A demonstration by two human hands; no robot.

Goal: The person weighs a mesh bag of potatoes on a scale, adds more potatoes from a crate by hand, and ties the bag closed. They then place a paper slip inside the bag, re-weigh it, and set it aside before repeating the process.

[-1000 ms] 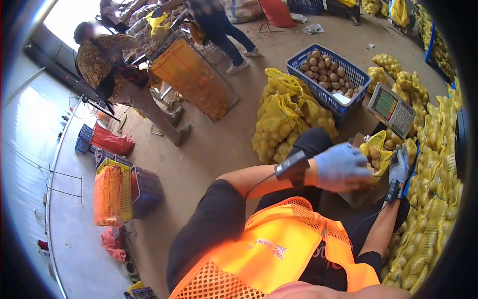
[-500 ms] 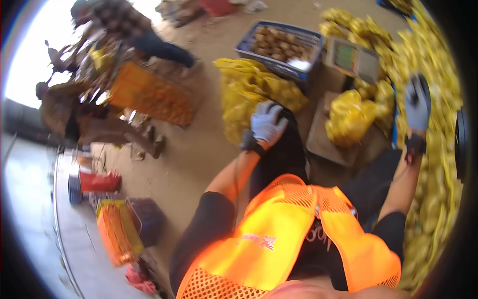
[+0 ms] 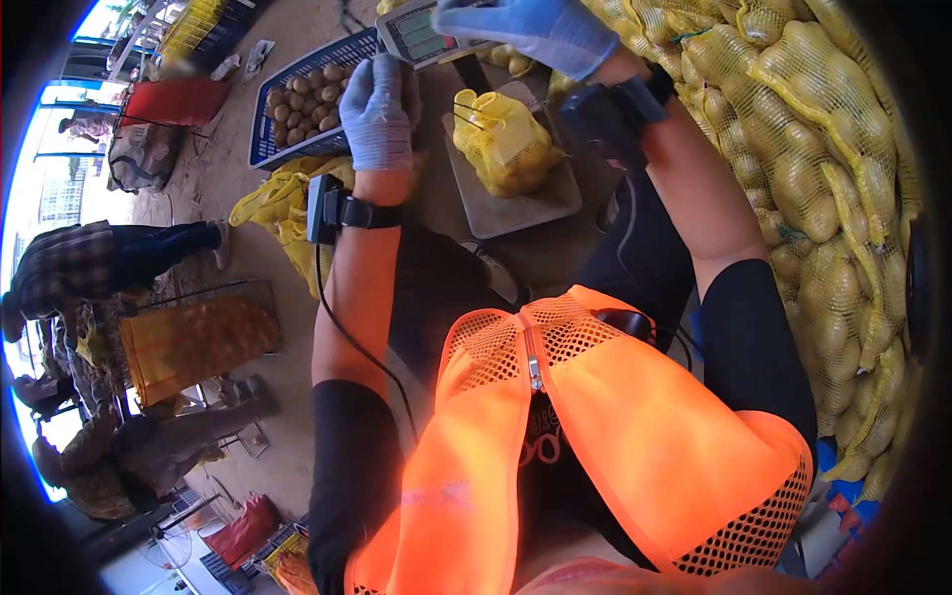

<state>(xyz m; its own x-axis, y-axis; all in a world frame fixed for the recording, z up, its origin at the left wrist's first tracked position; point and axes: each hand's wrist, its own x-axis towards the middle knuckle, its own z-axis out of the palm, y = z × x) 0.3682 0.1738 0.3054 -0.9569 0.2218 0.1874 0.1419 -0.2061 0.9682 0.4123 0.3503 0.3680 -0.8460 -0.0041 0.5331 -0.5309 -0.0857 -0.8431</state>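
Note:
My left hand [image 3: 378, 114], in a pale blue work glove with a dark palm, is raised beside a blue crate [image 3: 260, 134] of potatoes [image 3: 305, 104]. Its fingers are curled together; whatever they hold is hidden. My right hand [image 3: 550, 35], gloved alike, reaches left across the top edge near the scale display [image 3: 420, 40]. Its fingers look stretched and apart, partly cut off by the frame. Below and between both hands, a yellow mesh bag [image 3: 508, 154] with contents sits on the scale platform [image 3: 550, 203]. Thin dark strips lie at the bag's top.
Filled yellow mesh bags [image 3: 793, 169] are stacked along the right. Another yellow mesh bag [image 3: 283, 213] lies beside my left forearm. On the left, people [image 3: 109, 258] stand around an orange mesh bag [image 3: 198, 342]. A red sack [image 3: 178, 102] lies farther off.
My left hand has lifted from my leg toward the crate. My right hand has moved left from the stacked bags to above the scale. The view has turned, and the bag still sits on the platform.

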